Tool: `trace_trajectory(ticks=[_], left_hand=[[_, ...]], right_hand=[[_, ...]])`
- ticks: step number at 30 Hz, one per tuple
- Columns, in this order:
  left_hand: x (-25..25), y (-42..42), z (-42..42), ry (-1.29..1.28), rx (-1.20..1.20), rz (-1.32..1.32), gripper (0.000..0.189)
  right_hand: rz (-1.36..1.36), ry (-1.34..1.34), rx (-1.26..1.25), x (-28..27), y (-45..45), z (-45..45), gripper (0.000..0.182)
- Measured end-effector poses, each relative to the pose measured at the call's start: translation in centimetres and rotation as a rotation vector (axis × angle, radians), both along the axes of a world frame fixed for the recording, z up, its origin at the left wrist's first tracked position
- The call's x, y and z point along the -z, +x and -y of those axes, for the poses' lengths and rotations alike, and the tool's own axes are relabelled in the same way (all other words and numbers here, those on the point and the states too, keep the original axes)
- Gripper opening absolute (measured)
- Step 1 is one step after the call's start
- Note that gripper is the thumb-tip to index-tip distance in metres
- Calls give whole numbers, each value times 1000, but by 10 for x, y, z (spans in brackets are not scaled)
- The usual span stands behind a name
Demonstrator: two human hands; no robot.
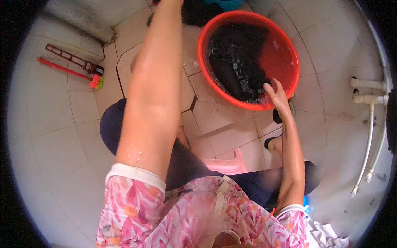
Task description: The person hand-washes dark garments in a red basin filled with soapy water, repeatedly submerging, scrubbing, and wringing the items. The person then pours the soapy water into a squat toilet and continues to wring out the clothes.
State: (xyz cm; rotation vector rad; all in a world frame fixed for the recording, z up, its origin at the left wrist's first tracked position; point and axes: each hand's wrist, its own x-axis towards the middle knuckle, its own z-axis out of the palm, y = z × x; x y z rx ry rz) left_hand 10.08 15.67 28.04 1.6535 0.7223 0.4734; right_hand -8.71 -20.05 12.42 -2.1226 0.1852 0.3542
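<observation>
A red plastic basin [280, 59] stands on the tiled floor before me. In it lies dark wet cloth [238, 59] in water, with some suds along its lower edge. My right hand [277, 93] hangs over the basin's near right rim, its thumb and fingers apart with nothing between them. Its fingertips are close to the cloth; whether they touch it I cannot tell. My left arm stretches far forward, and the hand itself lies beyond the top edge of the view. Near that wrist, more dark cloth [201, 12] lies behind the basin.
A blue tub [228, 3] shows at the top. Two long-handled brushes, one with a red handle [63, 68] and one with a dark brown handle [68, 58], rest at the left wall. A pink plastic stool [226, 164] is beneath me. White pipes [370, 99] run along the right wall.
</observation>
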Motion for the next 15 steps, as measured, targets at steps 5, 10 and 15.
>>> trace_trajectory(ticks=[5,10,15], left_hand=[[120,-42,110,-222,321,-158,53],[208,-103,168,-30,256,-236,51],[201,-141,173,-853,167,-60,38]], right_hand=[[-225,-750,-343,46,22,-53,124],[-32,-433,-86,93,54,-33,60],[-125,263,597,56,63,14,13]])
